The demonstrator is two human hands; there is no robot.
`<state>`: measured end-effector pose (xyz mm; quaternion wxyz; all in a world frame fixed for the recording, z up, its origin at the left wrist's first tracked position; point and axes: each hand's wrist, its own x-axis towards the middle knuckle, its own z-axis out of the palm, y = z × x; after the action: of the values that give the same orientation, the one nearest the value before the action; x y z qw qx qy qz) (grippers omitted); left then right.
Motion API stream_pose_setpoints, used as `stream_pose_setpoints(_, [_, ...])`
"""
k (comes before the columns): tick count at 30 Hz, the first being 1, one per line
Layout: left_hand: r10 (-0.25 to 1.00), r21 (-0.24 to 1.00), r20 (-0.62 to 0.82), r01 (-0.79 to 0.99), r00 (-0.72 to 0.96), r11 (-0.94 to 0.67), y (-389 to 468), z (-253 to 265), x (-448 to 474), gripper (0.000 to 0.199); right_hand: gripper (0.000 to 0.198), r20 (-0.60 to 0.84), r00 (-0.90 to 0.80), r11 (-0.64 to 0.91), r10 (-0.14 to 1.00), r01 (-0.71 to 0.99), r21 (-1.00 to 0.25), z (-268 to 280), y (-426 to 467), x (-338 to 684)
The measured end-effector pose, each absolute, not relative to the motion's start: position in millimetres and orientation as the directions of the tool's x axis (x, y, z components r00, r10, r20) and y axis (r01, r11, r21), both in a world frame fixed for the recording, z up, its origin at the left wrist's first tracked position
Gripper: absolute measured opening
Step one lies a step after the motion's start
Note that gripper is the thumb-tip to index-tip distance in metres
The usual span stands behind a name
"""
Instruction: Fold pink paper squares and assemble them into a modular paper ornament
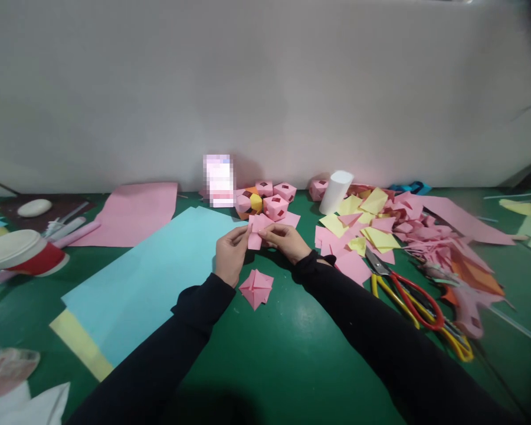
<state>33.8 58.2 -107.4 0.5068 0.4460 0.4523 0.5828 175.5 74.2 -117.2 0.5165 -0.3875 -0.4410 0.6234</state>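
Between both hands, raised a little over the green table (265, 360), is a small folded piece of pink paper (255, 233). Its left edge is pinched by my left hand (230, 252), its right side by my right hand (287, 241). Just below them on the table lies a pink folded paper shape (256, 288) with pointed corners. Behind my hands sit several pink paper boxes (275, 206) with dark openings, one near a yellow piece (256, 203). My fingers hide part of the held paper.
Blue sheets (159, 283) and a pink sheet (135, 215) lie left, near a paper cup (48, 260). At right are a white roll (335, 193), yellow slips (380, 239), red-handled scissors (407, 295) and a pink glue gun (466, 307). A wall (265, 88) stands behind.
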Motion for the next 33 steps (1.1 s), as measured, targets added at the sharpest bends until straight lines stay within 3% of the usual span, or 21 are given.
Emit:
stream_pose_setpoints(8, [0.991, 0.988, 0.125, -0.085, -0.038, -0.127, 59.7, -108.2, 31.2, 0.025, 0.037, 0.012, -0.162, -0.033, 0.987, -0.276, -0.961, -122.7, 75.6, 173.5])
stream_pose_setpoints(12, [0.977, 0.986, 0.162, -0.013, -0.140, -0.165, 58.1, -107.4, 30.3, 0.022, 0.049, -0.082, -0.163, -0.135, 0.983, -0.348, -0.928, -120.5, 76.2, 170.6])
stream_pose_setpoints(19, [0.976, 0.991, 0.108, -0.053, -0.189, -0.120, 58.6, -110.3, 27.6, 0.030, 0.046, -0.189, -0.117, -0.222, 0.975, -0.498, -0.838, -116.8, 77.5, 170.4])
stream_pose_setpoints(27, [0.987, 0.995, 0.099, -0.015, -0.127, -0.102, 57.3, -111.7, 25.9, 0.029, 0.047, -0.184, -0.169, -0.247, 0.968, -0.541, -0.804, -122.0, 81.0, 172.2])
stream_pose_setpoints(33, [0.985, 0.992, 0.083, -0.081, -0.152, -0.096, 56.4, -109.5, 25.1, 0.031, 0.042, -0.172, -0.200, -0.255, 0.964, -0.538, -0.803, -121.7, 80.1, 173.8])
